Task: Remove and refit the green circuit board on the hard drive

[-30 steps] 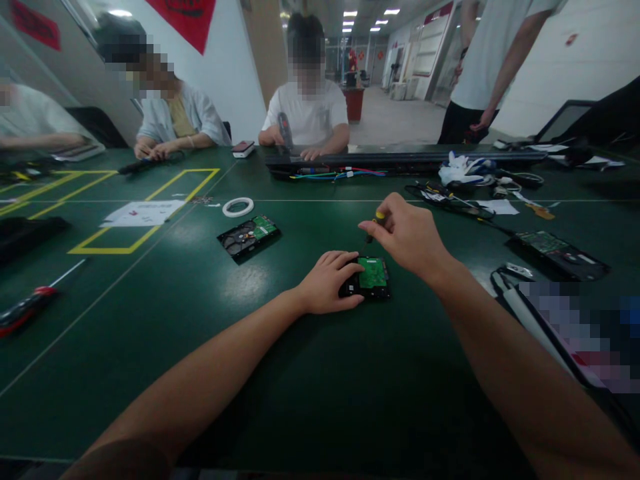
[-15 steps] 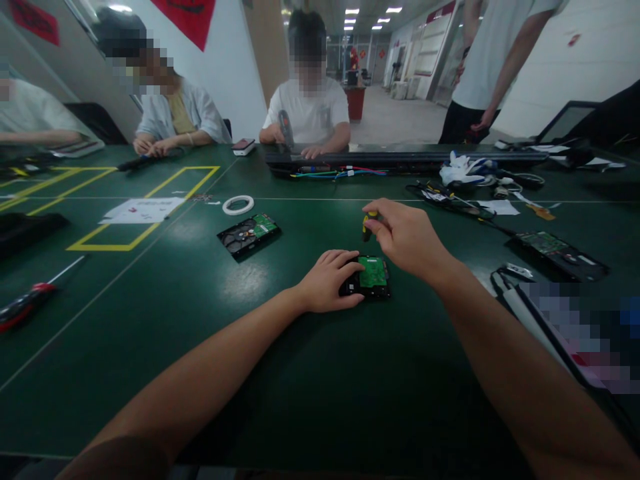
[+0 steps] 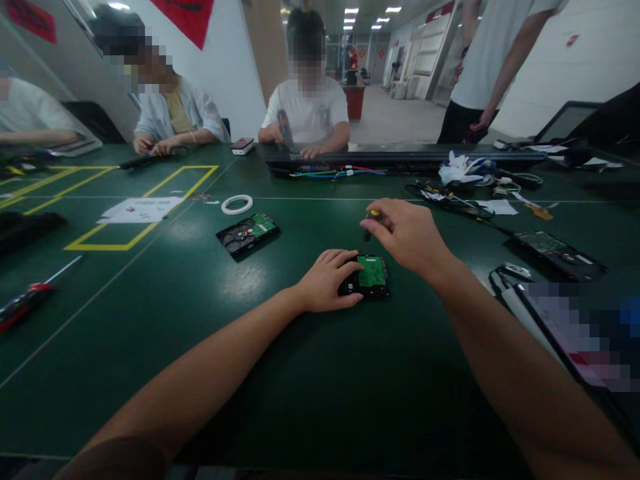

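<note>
A hard drive with a green circuit board lies flat on the dark green table. My left hand rests over its left part, fingers and thumb spread along its sides, gripping it. Above the drive's upper right edge, my right hand pinches a small yellow and black screwdriver between thumb and fingers. The tool points down; its tip is too small to make out. A second hard drive sits further left on the table.
A white tape ring and a paper sheet are at the left, with a red screwdriver nearer. At the right lie another drive, cables and white gloves. People sit across the table.
The small screwdriver has turned slightly in the fingers of my right hand. My left hand and the drive stay in place.
</note>
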Available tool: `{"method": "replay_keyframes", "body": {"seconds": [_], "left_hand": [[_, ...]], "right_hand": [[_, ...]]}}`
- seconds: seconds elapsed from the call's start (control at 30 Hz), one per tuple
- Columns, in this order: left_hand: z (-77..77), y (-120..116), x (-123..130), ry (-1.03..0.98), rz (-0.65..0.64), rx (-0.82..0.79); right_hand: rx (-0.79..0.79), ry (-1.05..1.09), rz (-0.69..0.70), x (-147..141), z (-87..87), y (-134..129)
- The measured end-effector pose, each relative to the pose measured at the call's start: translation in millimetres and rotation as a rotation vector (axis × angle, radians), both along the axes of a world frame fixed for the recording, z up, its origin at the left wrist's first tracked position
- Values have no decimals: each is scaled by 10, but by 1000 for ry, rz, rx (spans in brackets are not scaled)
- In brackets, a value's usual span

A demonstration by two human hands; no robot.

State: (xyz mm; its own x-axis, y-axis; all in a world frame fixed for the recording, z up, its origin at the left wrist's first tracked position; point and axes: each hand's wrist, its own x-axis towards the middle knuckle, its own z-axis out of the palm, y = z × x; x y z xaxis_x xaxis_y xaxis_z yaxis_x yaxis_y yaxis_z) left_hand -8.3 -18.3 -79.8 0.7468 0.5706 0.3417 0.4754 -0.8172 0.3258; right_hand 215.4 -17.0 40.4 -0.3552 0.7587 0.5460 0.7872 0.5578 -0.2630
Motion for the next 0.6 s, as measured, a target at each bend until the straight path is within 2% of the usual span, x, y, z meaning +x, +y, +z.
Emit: {"method": "replay_keyframes", "body": {"seconds": [0.6], "left_hand": [[2, 6, -4, 12, -7, 6]], "right_hand": [[-15, -48, 22, 74, 20, 22]]}}
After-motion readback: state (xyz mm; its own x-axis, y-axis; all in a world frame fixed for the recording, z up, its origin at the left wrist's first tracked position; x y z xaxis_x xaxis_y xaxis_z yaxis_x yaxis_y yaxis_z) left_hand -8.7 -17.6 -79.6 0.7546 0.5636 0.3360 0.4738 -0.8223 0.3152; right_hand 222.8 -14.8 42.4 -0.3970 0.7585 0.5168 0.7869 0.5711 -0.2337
